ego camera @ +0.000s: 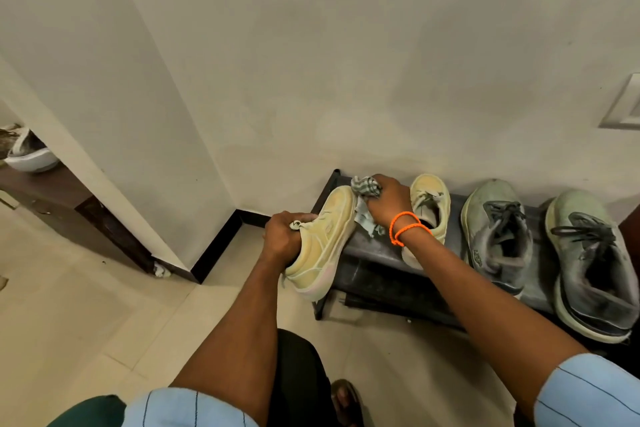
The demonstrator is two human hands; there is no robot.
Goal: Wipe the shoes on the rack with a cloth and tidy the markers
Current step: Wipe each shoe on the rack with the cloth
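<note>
1. Your left hand grips the yellow sneaker by its collar, at 9 o'clock off the rack.
2. Your right hand clutches the soft cloth against the toe.
3. The sneaker looks light and flexible; hold it by the heel.

Dim, warm indoor light, soft blotchy shadows on the wall, wide-angle bending at the edges.

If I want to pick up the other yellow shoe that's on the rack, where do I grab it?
Grab the yellow shoe on the rack by the rim of its opening near the heel, reaching down from above. It sits upright with its toe to the wall and the opening facing up, so fingers can hook inside, much as the left hand holds the lifted shoe.
</note>
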